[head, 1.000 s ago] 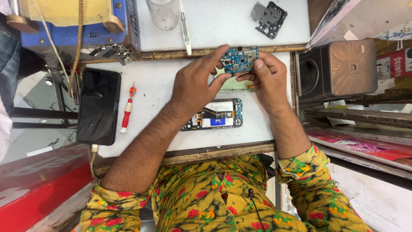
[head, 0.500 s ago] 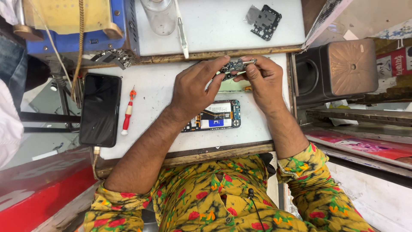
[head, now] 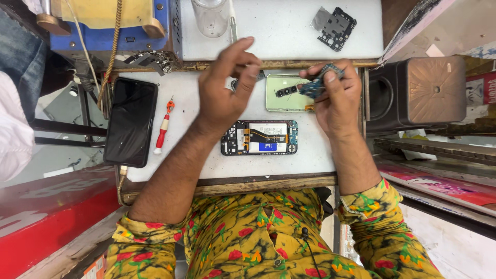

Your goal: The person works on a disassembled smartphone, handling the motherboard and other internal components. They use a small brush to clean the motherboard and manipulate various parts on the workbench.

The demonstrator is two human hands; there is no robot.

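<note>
Pinching a small circuit board (head: 316, 85) — right hand (head: 338, 101); left hand (head: 223, 90) half-curled, holding nothing visible.

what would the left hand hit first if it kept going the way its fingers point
The left hand points up and away across the white bench. First in that line looks to be the thin tweezers-like tool beside the clear cup, though height above the bench is unclear.

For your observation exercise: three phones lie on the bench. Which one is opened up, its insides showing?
The opened phone between the forearms shows its insides; the black phone lies intact, and the green back cover is a bare shell.
</note>
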